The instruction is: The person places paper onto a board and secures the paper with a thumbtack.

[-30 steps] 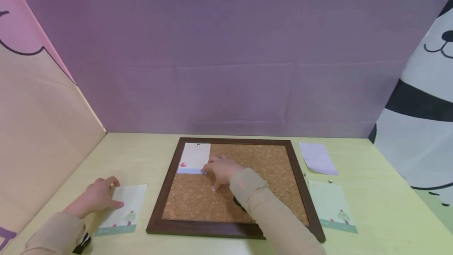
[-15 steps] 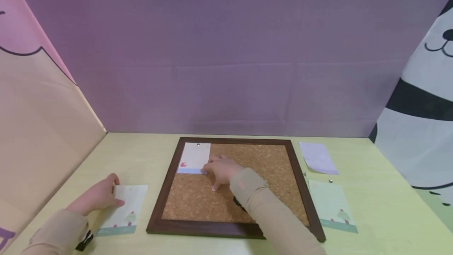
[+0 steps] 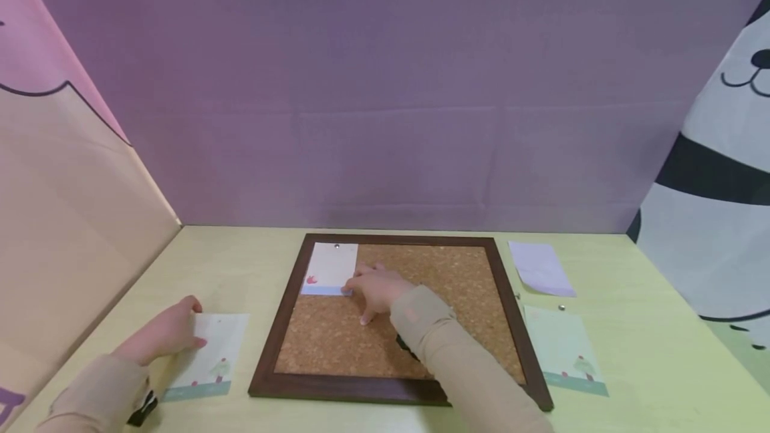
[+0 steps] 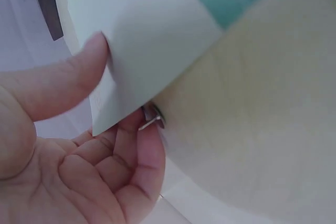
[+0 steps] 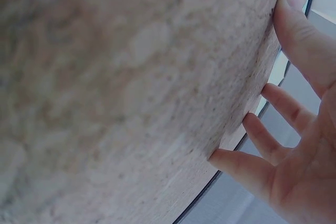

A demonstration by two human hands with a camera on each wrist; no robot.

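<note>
My left hand (image 3: 162, 334) is at the upper left of a white note (image 3: 210, 353) with a green strip. In the left wrist view its bent fingers curl at a metal thumbtack (image 4: 153, 116), while the thumb, well apart from them, lies against the note. Spread over the cork board (image 3: 337, 346), my right hand (image 3: 379, 291) rests its fingertips on the cork and at the lower right corner of another white note (image 3: 329, 266). That note, with a blue strip and red drawing, has a tack (image 3: 337, 246) at its top edge.
Right of the board's dark wooden frame (image 3: 351, 389) lie a purple note (image 3: 541, 269) and a pale green note (image 3: 565, 346). Loose tacks sit near them, one (image 3: 562, 308) above the green note. A purple cloth (image 3: 385, 99) hangs behind the table.
The left hand's index finger has bent in slightly, and its thumb has shifted a little left. The note under it has moved slightly right, then back left. The right hand stays still.
</note>
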